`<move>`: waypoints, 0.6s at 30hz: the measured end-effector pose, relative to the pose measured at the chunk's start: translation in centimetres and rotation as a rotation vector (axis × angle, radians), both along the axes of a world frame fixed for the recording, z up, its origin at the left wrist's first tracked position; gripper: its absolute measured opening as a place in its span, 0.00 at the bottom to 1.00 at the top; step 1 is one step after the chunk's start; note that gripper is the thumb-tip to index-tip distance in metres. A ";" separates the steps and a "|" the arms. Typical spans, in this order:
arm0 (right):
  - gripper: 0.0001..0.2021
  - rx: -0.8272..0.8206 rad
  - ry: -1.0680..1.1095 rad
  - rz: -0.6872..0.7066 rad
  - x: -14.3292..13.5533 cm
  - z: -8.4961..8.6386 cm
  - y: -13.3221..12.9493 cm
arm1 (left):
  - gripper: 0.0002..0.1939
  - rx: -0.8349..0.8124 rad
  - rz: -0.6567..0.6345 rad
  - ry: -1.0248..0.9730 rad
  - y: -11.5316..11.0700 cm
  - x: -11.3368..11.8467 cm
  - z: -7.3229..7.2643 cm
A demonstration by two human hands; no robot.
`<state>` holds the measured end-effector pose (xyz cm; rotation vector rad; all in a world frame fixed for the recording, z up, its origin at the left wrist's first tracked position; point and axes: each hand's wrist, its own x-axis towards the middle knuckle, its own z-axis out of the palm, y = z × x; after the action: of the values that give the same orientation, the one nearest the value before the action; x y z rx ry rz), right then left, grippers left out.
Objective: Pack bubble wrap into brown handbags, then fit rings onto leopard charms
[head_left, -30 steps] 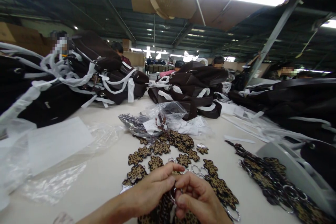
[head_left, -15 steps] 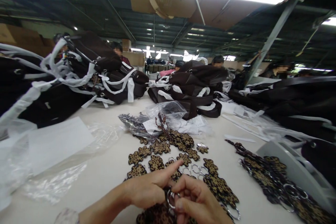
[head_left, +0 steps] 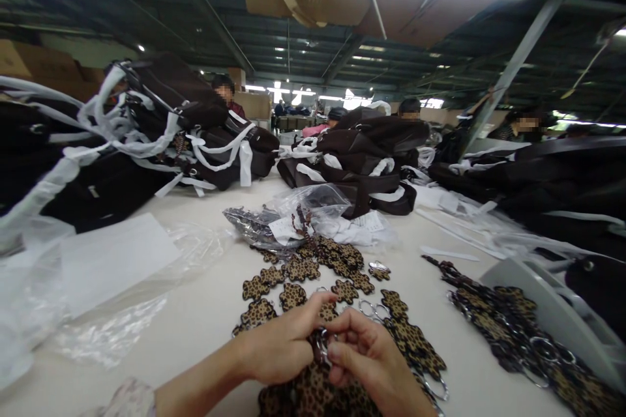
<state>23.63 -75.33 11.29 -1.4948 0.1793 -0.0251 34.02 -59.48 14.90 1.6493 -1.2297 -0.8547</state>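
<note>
My left hand (head_left: 281, 345) and my right hand (head_left: 364, 352) meet low in the middle of the head view. Between their closed fingers is a silver metal ring (head_left: 321, 344), which both grip. A leopard-print piece (head_left: 315, 384) shows just below the ring; whether it is joined to it I cannot tell. Beyond my hands lie several flower-shaped leopard-print pieces (head_left: 293, 296) and loose silver rings (head_left: 366, 308). More leopard-print pieces (head_left: 415, 345) are stacked to the right of my right hand.
A clear plastic bag (head_left: 259, 228) lies behind the pieces. Dark bags with white-wrapped straps (head_left: 362, 150) are piled farther back. At the right, leopard-print charms (head_left: 493, 322) lie beside a grey tray (head_left: 552, 300). White paper (head_left: 112, 260) lies at the left. People are in the background.
Both hands have moved slightly up with the ring between them. More of the leopard-print piece below shows. The left index finger is now more bent, and the view has shifted a little.
</note>
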 end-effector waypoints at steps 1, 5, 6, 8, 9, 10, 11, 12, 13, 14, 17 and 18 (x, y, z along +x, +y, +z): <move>0.19 -0.006 -0.023 -0.034 0.0 0.0 -0.1 | 0.28 -0.016 0.049 0.075 -0.2 0.0 -0.2; 0.22 -0.002 -0.117 -0.216 0.1 -0.7 -0.5 | 0.08 -0.049 0.246 0.170 -0.9 -0.1 -1.4; 0.22 -0.002 -0.140 -0.257 0.2 -1.0 -0.5 | 0.07 -0.052 0.277 0.172 -1.0 -0.1 -1.6; 0.22 -0.020 -0.181 -0.321 0.3 -1.5 -0.5 | 0.07 -0.051 0.297 0.176 -1.2 -0.2 -1.8; 0.22 -0.029 -0.197 -0.343 0.3 -1.6 -0.4 | 0.07 -0.051 0.292 0.171 -1.2 -0.2 -1.8; 0.21 -0.034 -0.209 -0.358 0.3 -1.5 -0.5 | 0.08 -0.055 0.275 0.154 -1.2 -0.1 -1.7; 0.21 -0.036 -0.218 -0.372 0.3 -1.2 -0.6 | 0.09 -0.056 0.251 0.131 -1.1 0.0 -1.6; 0.21 -0.038 -0.226 -0.382 0.2 -0.6 -1.0 | 0.11 -0.054 0.230 0.109 -1.0 0.3 -1.6; 0.20 -0.047 -0.241 -0.406 0.1 0.1 -1.6 | 0.13 -0.050 0.222 0.086 -0.9 0.6 -1.6; 0.20 -0.071 -0.265 -0.453 -0.1 1.0 -2.5 | 0.15 -0.048 0.228 0.055 -0.7 0.9 -1.6; 0.23 -0.241 -0.367 -0.726 -1.2 3.9 -7.1 | 0.15 -0.031 0.300 -0.059 -0.3 2.0 -1.9; 0.25 -0.313 -0.383 -0.835 -1.9 4.5 -9.2 | 0.14 -0.024 0.321 -0.089 -0.2 2.4 -2.0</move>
<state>21.73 -84.49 15.80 -1.5962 0.4923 -1.0399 36.40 -59.66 12.94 1.8196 -0.9924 -0.5712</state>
